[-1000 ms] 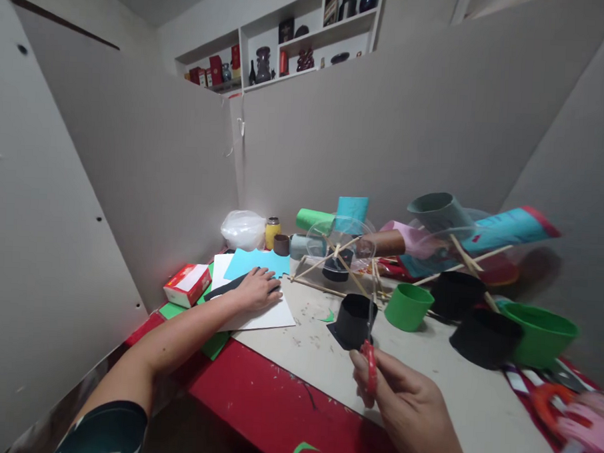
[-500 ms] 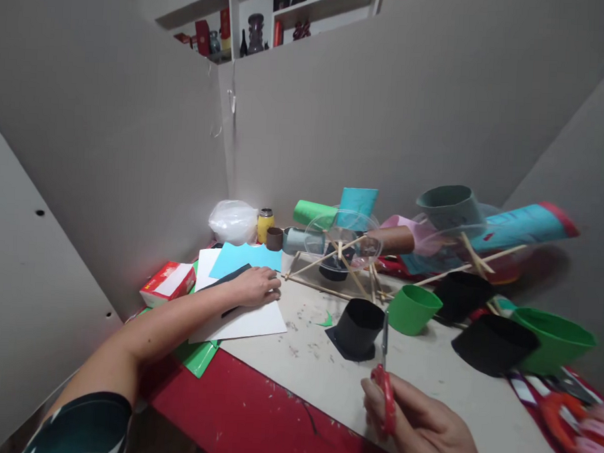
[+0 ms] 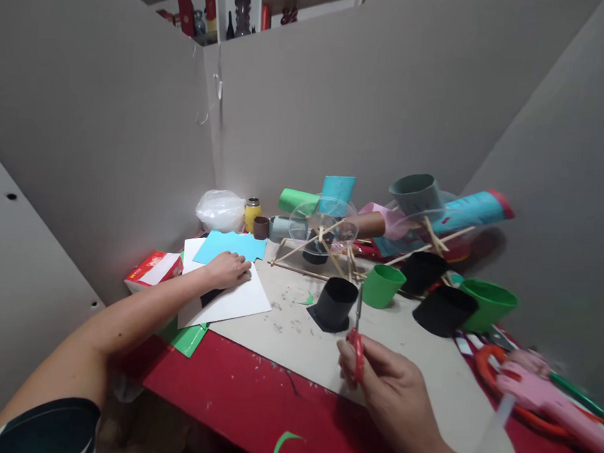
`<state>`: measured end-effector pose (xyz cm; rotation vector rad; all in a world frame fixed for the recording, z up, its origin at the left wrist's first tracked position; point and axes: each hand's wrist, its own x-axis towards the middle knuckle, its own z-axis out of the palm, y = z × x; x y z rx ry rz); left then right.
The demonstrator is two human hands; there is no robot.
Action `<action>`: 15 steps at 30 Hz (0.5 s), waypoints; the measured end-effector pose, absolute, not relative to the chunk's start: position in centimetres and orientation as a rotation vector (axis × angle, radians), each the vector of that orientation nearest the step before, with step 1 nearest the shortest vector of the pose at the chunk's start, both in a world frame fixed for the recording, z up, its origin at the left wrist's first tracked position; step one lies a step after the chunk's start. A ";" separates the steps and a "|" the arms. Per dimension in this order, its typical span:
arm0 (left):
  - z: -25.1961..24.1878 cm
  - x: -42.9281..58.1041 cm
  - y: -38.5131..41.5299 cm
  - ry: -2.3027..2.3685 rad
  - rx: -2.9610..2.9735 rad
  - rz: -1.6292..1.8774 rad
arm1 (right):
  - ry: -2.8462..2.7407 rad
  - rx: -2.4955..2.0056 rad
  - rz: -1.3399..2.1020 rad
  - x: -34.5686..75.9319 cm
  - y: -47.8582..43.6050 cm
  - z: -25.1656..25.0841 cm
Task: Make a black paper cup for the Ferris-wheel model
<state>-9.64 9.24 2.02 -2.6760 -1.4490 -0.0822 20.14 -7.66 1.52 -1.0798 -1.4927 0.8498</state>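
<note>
Nearest, a curved green paper scrap lies on the red front edge of the table. Just past it the right hand is curled tight around the red-handled metal scissors, whose blades are together and point up, cutting nothing. Ahead stands a black paper cylinder on a black base with a green paper cup beside it, so some cutting and rolling looks done. Further left, the left hand lies flat with its fingers loosely apart, pressing on a white paper sheet that appears whole, and a dark paper strip lies under the palm. A blue zigzag-edged paper sheet lies behind, with coloured paper rolls beyond
</note>
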 end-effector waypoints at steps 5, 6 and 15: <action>3.2 -9.6 7.9 -1.640 -2.660 -0.215 | -1.261 -1.022 0.784 20.5 -7.2 3.1; 3.3 -9.0 7.4 -1.656 -2.680 -0.267 | -1.223 -1.011 0.767 20.6 -6.9 3.2; 1.3 2.6 3.9 -1.288 -2.998 -0.919 | -1.093 -0.945 0.728 20.6 -5.3 2.5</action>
